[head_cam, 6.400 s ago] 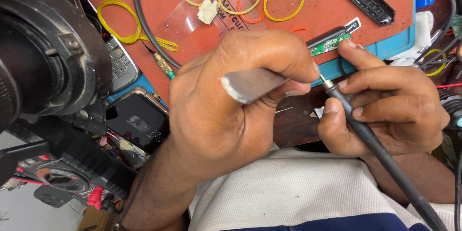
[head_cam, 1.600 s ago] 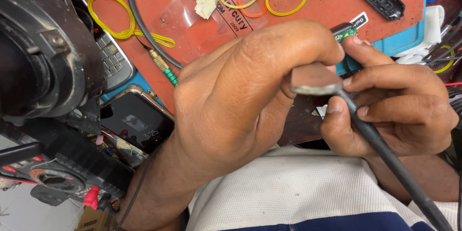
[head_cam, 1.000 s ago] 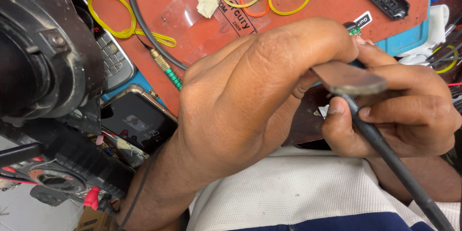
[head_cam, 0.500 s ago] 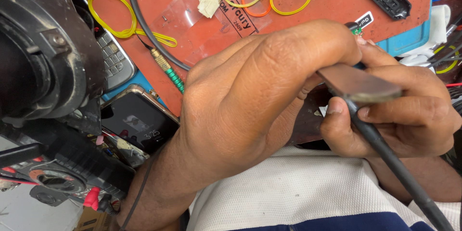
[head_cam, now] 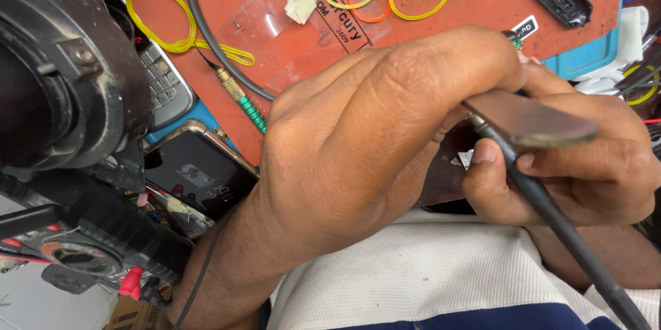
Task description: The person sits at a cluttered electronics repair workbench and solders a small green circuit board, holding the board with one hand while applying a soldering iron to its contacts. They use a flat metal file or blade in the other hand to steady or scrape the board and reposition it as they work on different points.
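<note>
We see no box or tray holding anything; what lies loose on the orange mat [head_cam: 441, 34] of the desk is a clear plastic sleeve [head_cam: 310, 24], some yellow rubber bands [head_cam: 420, 0] and a black cable with a green-ringed plug [head_cam: 249, 108], while a keypad phone [head_cam: 164, 86] and a dark smartphone [head_cam: 200, 172] sit at the mat's left edge. Our left hand [head_cam: 385, 137] is curled tight around a flat metal tool [head_cam: 527, 120], whose grey blade sticks out to the right past the knuckles and crosses over the right hand. Our right hand [head_cam: 592, 158] grips a thin black probe [head_cam: 544, 199] between thumb and fingers, its metal tip pointing up-left under the blade. Against the picture from half a second before, the left hand has edged a little further right, so more of the blade now covers the right hand's fingers; the probe has hardly shifted. The blade and the probe tip touch or nearly touch, right between both hands, above the white cloth [head_cam: 441, 268] on our lap.
</note>
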